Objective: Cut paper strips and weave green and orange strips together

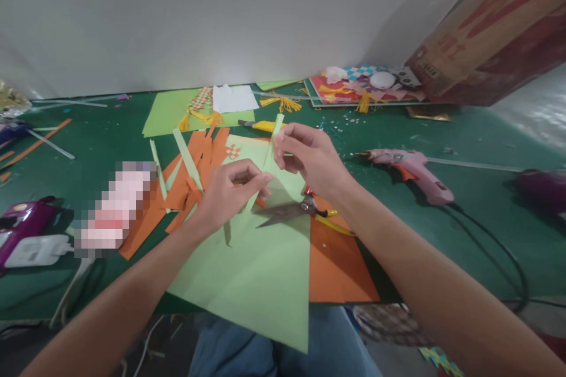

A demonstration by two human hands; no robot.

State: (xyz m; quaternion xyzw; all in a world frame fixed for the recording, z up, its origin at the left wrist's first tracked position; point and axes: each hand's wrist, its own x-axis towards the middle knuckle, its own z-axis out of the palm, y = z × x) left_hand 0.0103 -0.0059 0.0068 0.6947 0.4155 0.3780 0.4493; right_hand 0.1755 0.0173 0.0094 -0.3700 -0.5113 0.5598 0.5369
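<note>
A narrow light green paper strip (278,122) is pinched between the thumb and fingers of my right hand (305,153), its upper end sticking up past the fingertips. My left hand (236,188) is closed too, its thumb and fingers on the strip's lower part. Both hands hover over a light green paper sheet (256,277). Scissors (287,211) with yellow handles lie spread on that sheet, partly under my right wrist. A small orange-and-white checkered woven piece (233,151) lies beyond my left hand. Orange paper (340,265) shows under the sheet's right side.
Orange strips (203,159) lie left of the sheet. A yellow cutter knife (265,126) lies behind it. At right rests a pink glue gun (411,168) with its cord. A blurred-out object (119,206) and a white charger (38,250) are left; a paper bag (490,29) stands back right.
</note>
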